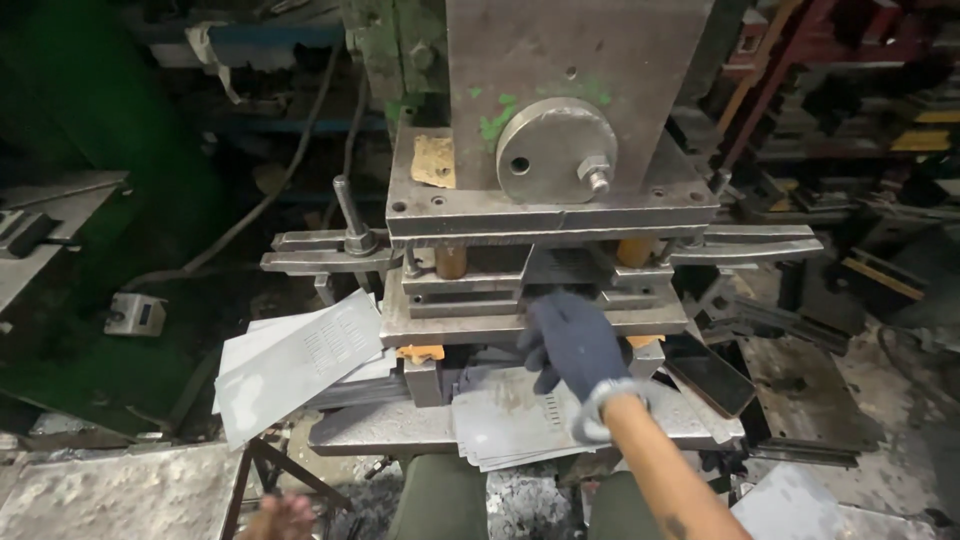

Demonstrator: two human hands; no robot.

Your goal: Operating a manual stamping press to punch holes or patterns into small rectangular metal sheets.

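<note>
A grey steel press bed (380, 428) carries a stack of thin punched metal sheets (505, 425).

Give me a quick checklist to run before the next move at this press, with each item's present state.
1. Right hand out of the die gap: not ok, the gloved fingers reach in at the die set.
2. Left hand away from the press: ok, low at the frame's bottom edge.
3. Sheet seated in the die: cannot tell, the hand hides it.
4. Stack of punched sheets lying flat on the table: ok.
5. Loose sheets at the left lying flat: not ok, they overhang, tilted.
</note>
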